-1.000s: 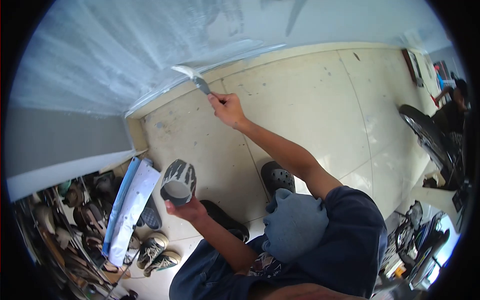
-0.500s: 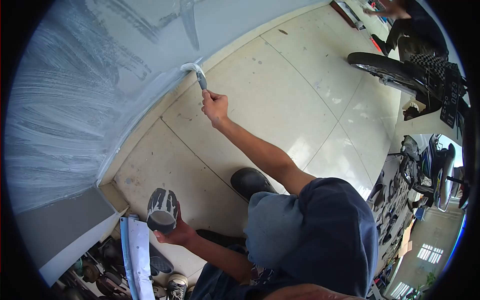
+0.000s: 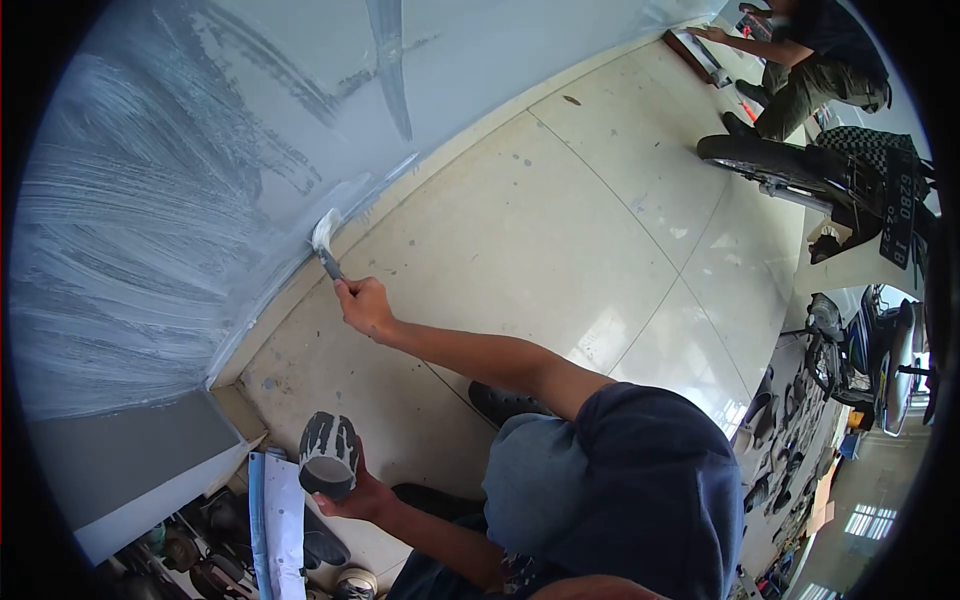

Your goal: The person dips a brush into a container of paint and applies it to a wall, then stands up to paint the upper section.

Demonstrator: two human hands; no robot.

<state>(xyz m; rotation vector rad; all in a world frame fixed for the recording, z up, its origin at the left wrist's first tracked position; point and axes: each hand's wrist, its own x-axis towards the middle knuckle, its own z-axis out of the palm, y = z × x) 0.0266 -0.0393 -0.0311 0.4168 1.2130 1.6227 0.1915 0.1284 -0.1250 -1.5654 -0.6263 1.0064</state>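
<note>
My right hand [image 3: 366,308] is closed around the grey handle of a paintbrush [image 3: 328,238]. The brush's white, paint-loaded bristles touch the bottom of the wall [image 3: 140,250], just above the cream skirting. White streaks cover much of the blue-grey wall. Lower down, my left hand [image 3: 358,492] grips a dark cup [image 3: 330,455] whose sides are streaked with pale paint drips. My fingers wrap partly behind the cup and are half hidden by it.
Cream floor tiles [image 3: 540,260] spread beside the wall. A grey-topped ledge [image 3: 140,455] juts out at lower left, near a pale folded sheet [image 3: 277,525] and shoes. At right stand a motorcycle [image 3: 780,160] and many sandals [image 3: 775,450]. Another person [image 3: 820,60] crouches at upper right.
My right hand has brought the brush down and left along the foot of the wall. The cup sits slightly lower in view. The other person has leaned toward the wall, arm extended.
</note>
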